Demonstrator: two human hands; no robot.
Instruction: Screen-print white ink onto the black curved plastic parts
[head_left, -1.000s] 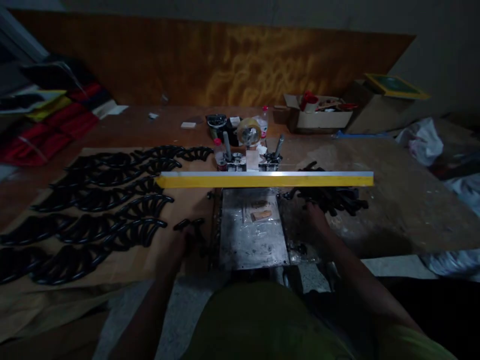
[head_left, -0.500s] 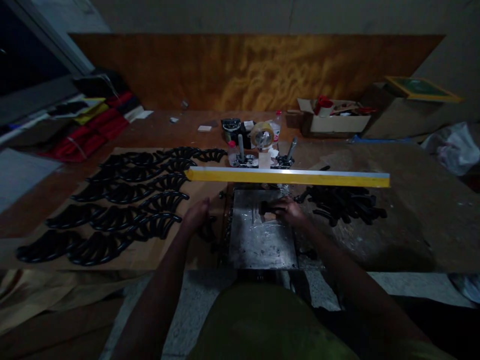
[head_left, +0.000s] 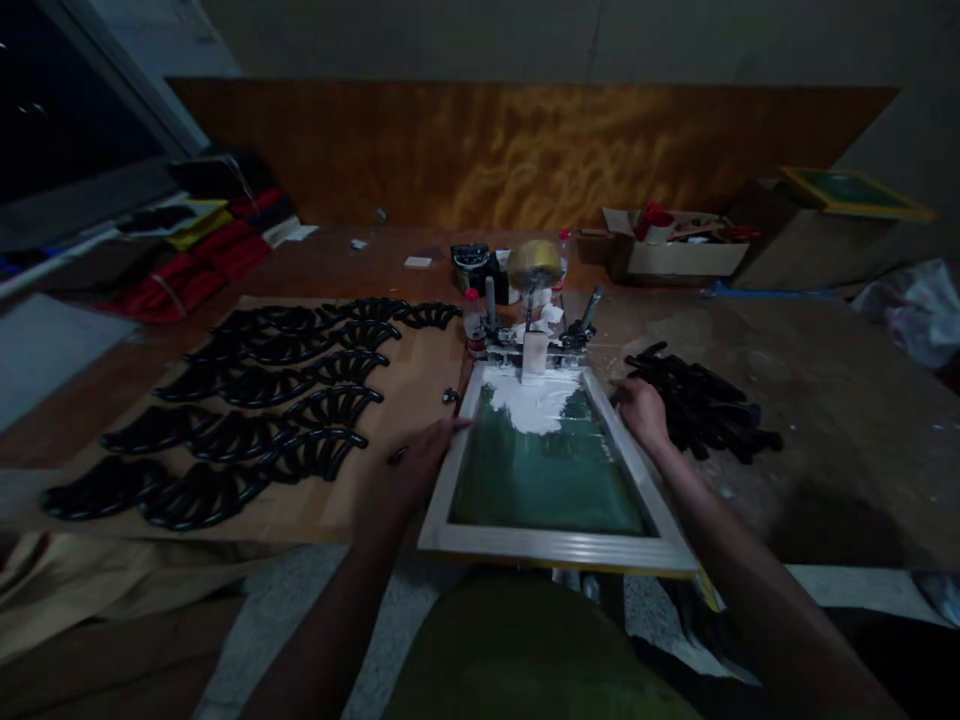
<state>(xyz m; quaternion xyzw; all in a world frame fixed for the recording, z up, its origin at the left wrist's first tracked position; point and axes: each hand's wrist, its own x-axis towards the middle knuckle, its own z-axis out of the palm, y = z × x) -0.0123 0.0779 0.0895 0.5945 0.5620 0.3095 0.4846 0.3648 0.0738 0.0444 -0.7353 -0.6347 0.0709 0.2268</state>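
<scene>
A screen printing frame (head_left: 555, 543) lies lowered in front of me, its green mesh (head_left: 547, 485) carrying a patch of white ink (head_left: 532, 400) at the far end. My left hand (head_left: 420, 460) is beside the frame's left edge, fingers stretched out and fingertips at the rail. By its thumb shows the dark tip of a black piece (head_left: 396, 455); whether the hand touches it is unclear. Just right of the frame, my right hand (head_left: 643, 410) has curled fingers at the edge of a pile of black curved pieces (head_left: 697, 405). What those fingers hold is hidden.
Rows of black curved pieces (head_left: 240, 435) lie on cardboard (head_left: 405, 385) at left. Behind the frame stand the clamp's upright bolts (head_left: 491, 300), a red-capped bottle (head_left: 473, 322), a black tub (head_left: 470, 265) and a tape roll (head_left: 535, 262). An open carton (head_left: 682, 258) sits back right.
The raised screen frame has come down over the metal plate, where my right hand held a black piece. My right hand has moved right to the pile; my left hand moved slightly toward me.
</scene>
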